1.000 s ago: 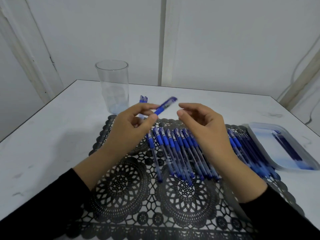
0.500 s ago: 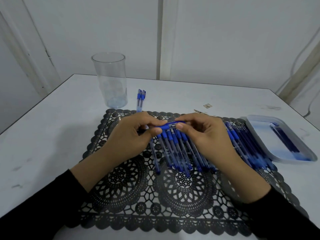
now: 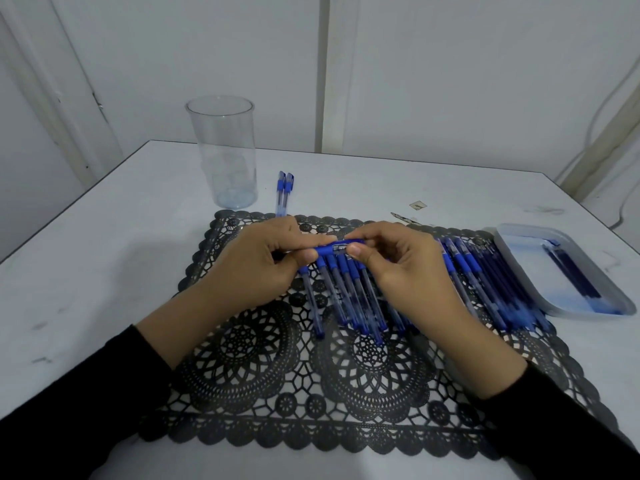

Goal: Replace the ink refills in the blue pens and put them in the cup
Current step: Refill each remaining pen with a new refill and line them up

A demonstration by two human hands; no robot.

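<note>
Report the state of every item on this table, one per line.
Cup: upright, empty.
Held pen: level above the mat, pinched by both grips.
Left grip: pinching the held pen.
Right grip: pinching the held pen.
Row of pens: lying side by side on the mat.
Two pens: lying together near the cup.
Tray: flat, holding dark refills.

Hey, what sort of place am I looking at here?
Probably a plain room at home used as a makeshift workspace: a scuffed white table against bare white walls, a black lace placemat holding a row of blue pens, and a clear cup.
</note>
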